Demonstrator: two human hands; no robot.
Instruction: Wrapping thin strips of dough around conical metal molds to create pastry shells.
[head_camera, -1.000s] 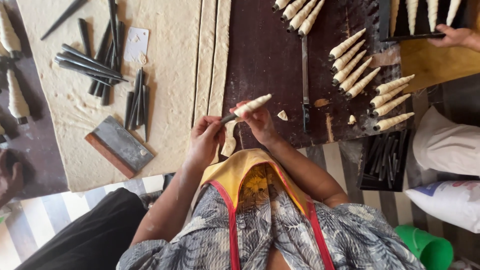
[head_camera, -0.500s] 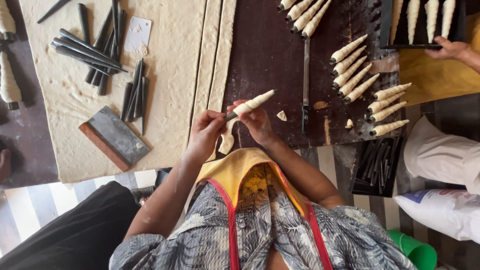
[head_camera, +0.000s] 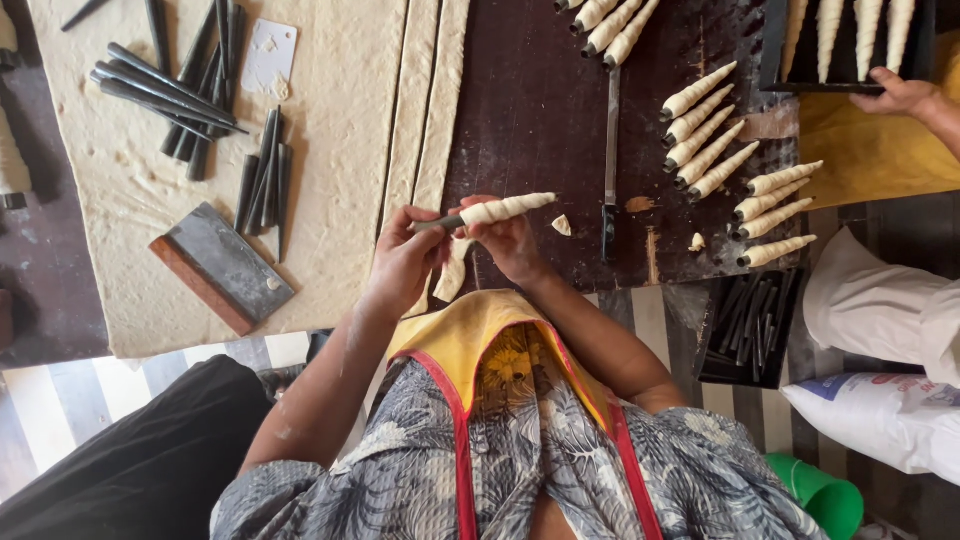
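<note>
Four wrapped cones (head_camera: 705, 128) in one row on the bench (head_camera: 540, 100), three more (head_camera: 775, 212) just below, three (head_camera: 610, 20) at the top edge. One half-wrapped cone (head_camera: 500, 210) in hand. Three cones in the black tray (head_camera: 770, 50). Two cut dough strips (head_camera: 425, 110). One long knife (head_camera: 610, 150). One scraper (head_camera: 222, 265).

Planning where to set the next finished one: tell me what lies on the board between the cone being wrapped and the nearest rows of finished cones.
In the head view, a long knife lies between the dough-wrapped cone and the finished cones, with a small dough scrap nearby.
</note>
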